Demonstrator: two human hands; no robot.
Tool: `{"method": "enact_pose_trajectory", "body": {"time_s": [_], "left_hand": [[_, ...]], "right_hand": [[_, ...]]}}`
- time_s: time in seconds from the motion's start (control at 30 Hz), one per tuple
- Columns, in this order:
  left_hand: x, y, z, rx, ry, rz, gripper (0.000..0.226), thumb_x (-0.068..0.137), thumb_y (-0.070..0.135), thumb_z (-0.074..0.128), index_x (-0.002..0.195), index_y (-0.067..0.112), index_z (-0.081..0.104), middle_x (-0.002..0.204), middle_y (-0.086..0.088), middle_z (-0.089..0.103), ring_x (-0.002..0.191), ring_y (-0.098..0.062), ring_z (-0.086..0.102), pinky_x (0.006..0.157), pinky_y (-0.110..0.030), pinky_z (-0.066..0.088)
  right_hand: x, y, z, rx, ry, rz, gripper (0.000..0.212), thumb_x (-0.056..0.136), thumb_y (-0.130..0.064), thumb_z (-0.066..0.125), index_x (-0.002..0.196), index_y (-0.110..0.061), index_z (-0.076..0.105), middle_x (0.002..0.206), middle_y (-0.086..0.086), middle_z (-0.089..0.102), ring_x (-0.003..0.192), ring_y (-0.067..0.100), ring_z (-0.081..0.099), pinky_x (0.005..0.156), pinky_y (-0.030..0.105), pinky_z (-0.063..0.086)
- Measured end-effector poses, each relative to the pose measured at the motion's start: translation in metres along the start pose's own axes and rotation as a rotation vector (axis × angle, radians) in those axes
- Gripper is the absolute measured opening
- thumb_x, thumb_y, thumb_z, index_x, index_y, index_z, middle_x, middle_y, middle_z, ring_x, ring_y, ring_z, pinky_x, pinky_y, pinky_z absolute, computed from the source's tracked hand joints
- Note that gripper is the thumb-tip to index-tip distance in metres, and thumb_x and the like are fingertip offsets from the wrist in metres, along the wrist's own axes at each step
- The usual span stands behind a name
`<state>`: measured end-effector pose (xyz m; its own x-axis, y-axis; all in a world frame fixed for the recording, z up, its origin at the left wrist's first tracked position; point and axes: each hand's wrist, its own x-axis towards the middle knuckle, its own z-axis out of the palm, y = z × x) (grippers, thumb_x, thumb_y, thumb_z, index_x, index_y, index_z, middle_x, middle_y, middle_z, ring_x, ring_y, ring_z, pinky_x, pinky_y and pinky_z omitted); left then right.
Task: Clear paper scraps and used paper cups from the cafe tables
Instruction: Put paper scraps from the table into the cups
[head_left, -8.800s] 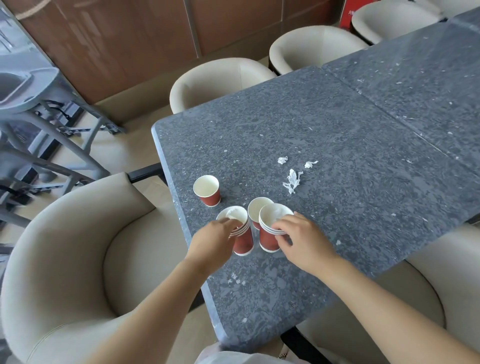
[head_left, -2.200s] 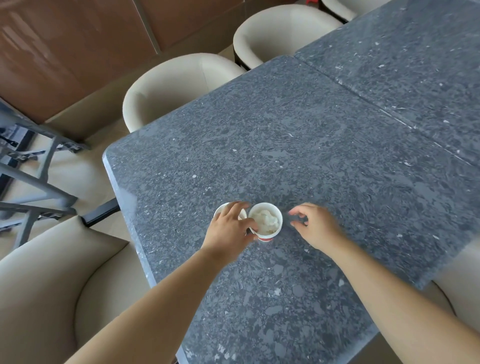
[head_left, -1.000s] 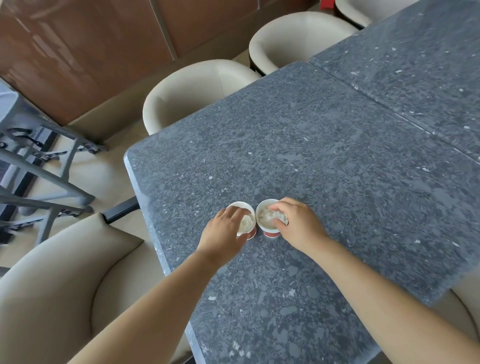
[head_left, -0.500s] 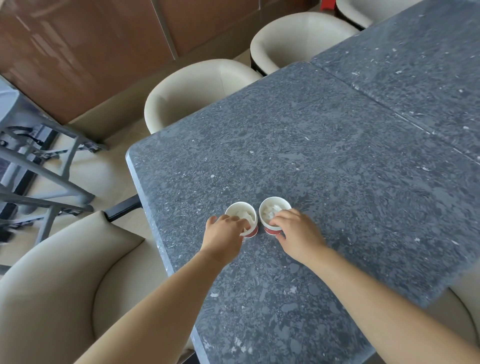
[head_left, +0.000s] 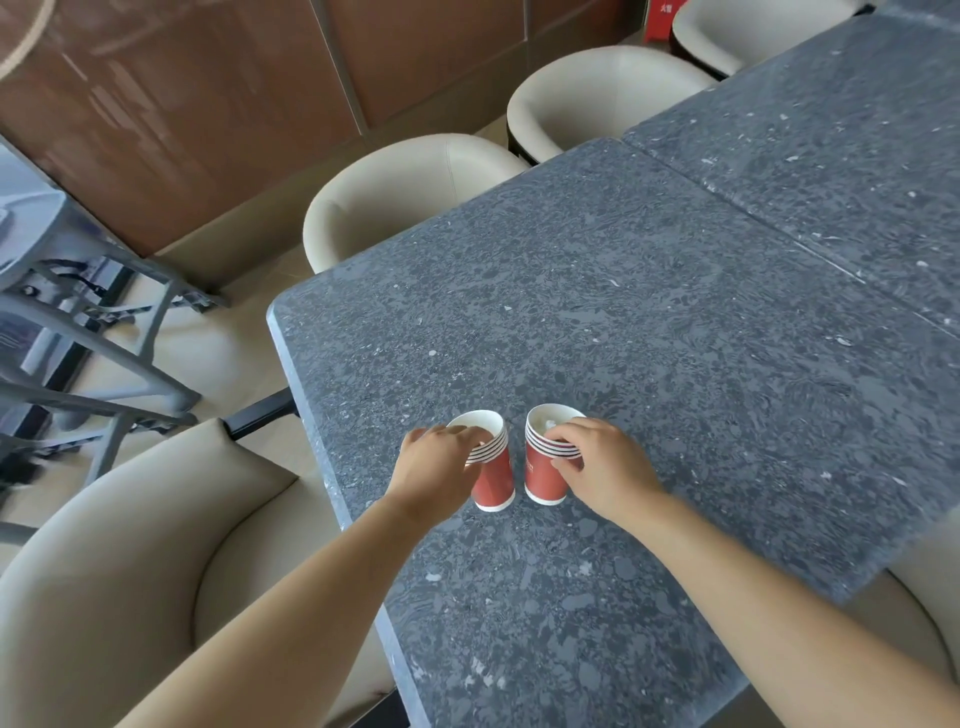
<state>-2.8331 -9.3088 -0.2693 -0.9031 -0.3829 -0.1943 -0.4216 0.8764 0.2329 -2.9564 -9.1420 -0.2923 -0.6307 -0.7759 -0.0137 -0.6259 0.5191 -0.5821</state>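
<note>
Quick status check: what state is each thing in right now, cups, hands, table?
Left cup stack: nested, tilted, gripped near the rim.
Right cup stack: nested, paper scraps inside, gripped.
Left hand: closed on left stack.
Right hand: closed on right stack.
Table: no loose scraps visible.

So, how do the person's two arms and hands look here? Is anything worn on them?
Both forearms are bare up to the frame edge: no sleeves show. The left hand and the right hand carry no gloves, and no watch, bracelet or ring can be seen on the visible sides. Nails look short and plain.
</note>
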Motion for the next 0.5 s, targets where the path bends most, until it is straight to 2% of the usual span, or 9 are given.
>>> {"method": "enact_pose_trajectory", "body": {"time_s": [0.13, 0.23, 0.5], "left_hand": [[-0.015, 0.01, -0.005, -0.181, 0.009, -0.049, 0.035, 0.082, 0.02, 0.055, 0.117, 0.025, 0.058, 0.111, -0.001, 0.067, 0.098, -0.024, 0.06, 0.084, -0.038, 0.049], [-0.029, 0.017, -0.004, -0.255, 0.021, -0.072, 0.035, 0.079, 0.019, 0.056, 0.113, 0.027, 0.06, 0.106, 0.002, 0.068, 0.091, -0.022, 0.062, 0.077, -0.036, 0.051], [-0.062, 0.053, 0.008, -0.221, 0.014, -0.068, 0.037, 0.079, 0.02, 0.056, 0.114, 0.029, 0.06, 0.11, 0.004, 0.067, 0.097, -0.021, 0.06, 0.081, -0.032, 0.048]], "right_hand": [[-0.014, -0.003, -0.005, 0.047, 0.003, 0.006, 0.029, 0.08, -0.012, 0.065, 0.107, -0.02, 0.063, 0.111, -0.001, 0.066, 0.104, 0.02, 0.058, 0.086, 0.035, 0.049], [-0.028, -0.003, -0.007, 0.077, 0.021, -0.002, 0.029, 0.079, -0.01, 0.065, 0.107, -0.017, 0.064, 0.111, 0.001, 0.066, 0.104, 0.022, 0.058, 0.088, 0.036, 0.048], [-0.078, 0.005, -0.014, 0.085, 0.03, 0.014, 0.028, 0.08, -0.008, 0.063, 0.108, -0.015, 0.064, 0.111, 0.0, 0.066, 0.106, 0.02, 0.056, 0.087, 0.029, 0.044]]}}
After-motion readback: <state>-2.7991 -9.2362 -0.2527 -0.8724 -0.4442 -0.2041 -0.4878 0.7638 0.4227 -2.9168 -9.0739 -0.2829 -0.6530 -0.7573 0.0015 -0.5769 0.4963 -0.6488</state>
